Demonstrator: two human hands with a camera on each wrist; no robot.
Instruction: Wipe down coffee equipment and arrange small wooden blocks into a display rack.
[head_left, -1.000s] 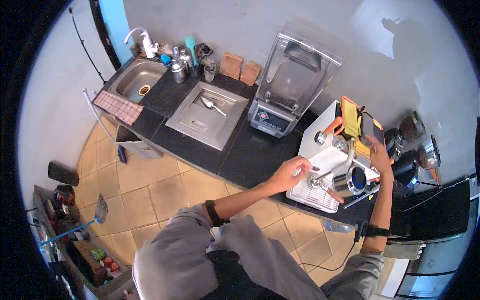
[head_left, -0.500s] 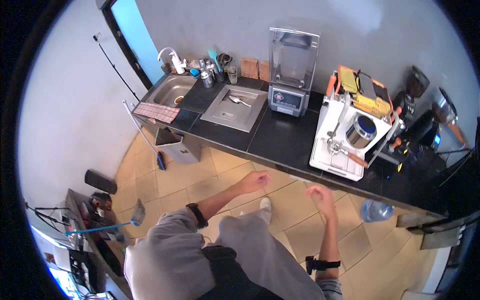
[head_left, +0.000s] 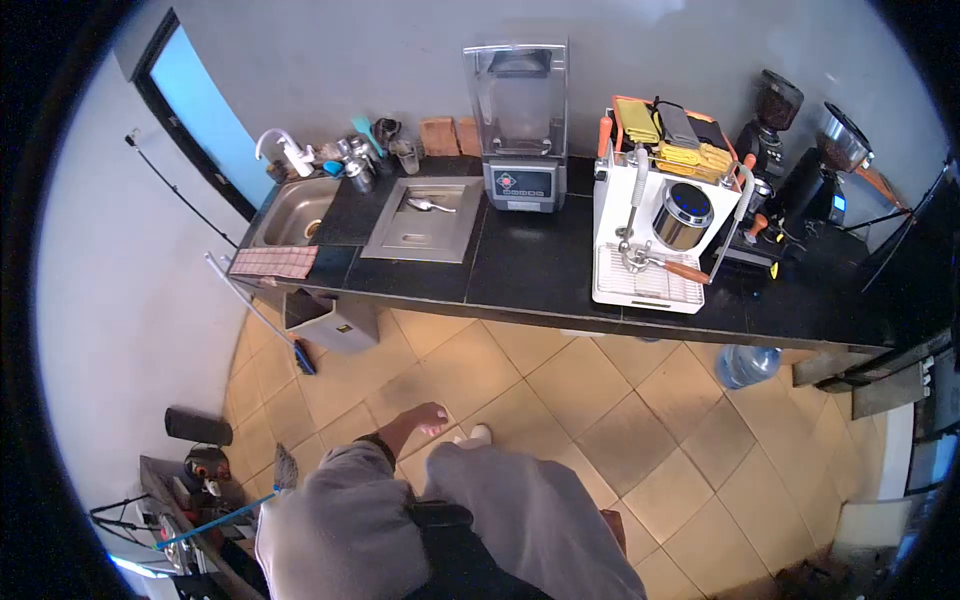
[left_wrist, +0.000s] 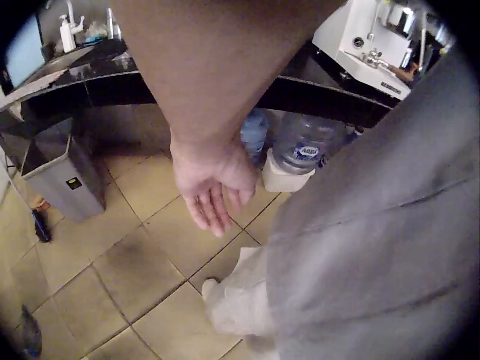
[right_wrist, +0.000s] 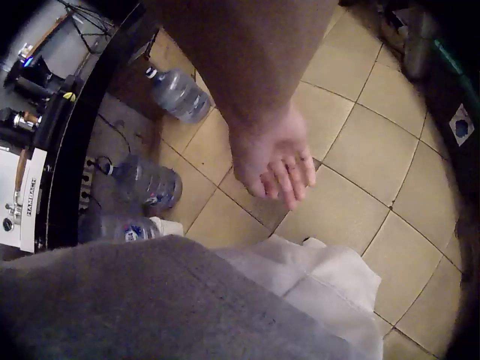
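My left hand (head_left: pixel 425 418) hangs low over the tiled floor in front of the counter. The left wrist view shows that hand (left_wrist: pixel 212 184) with loosely bent fingers and nothing in them. Beside the trouser leg, my right hand (right_wrist: pixel 276 157) hangs empty too, its fingers relaxed; in the head view it is mostly hidden by the body. Both hands are well away from the white espresso machine (head_left: pixel 622 210) on the counter. A portafilter (head_left: pixel 685 271) with a wooden handle sits at the machine's front, above the drip tray (head_left: pixel 640 290). Folded yellow cloths (head_left: pixel 637 122) lie on top.
Left of the machine stand a blender (head_left: pixel 523 185), a steel drop-in tray (head_left: pixel 375 240) with a scoop, and a sink (head_left: pixel 270 232). Coffee grinders (head_left: pixel 770 110) are at the right. Below are a grey bin (head_left: pixel 345 328) and water bottles (head_left: pixel 745 366); a mop (head_left: pixel 285 468) stands at left.
Both hands have come away from the espresso machine and dropped to the person's sides. The head view has shifted back from the counter. The machine's portafilter stays in place.
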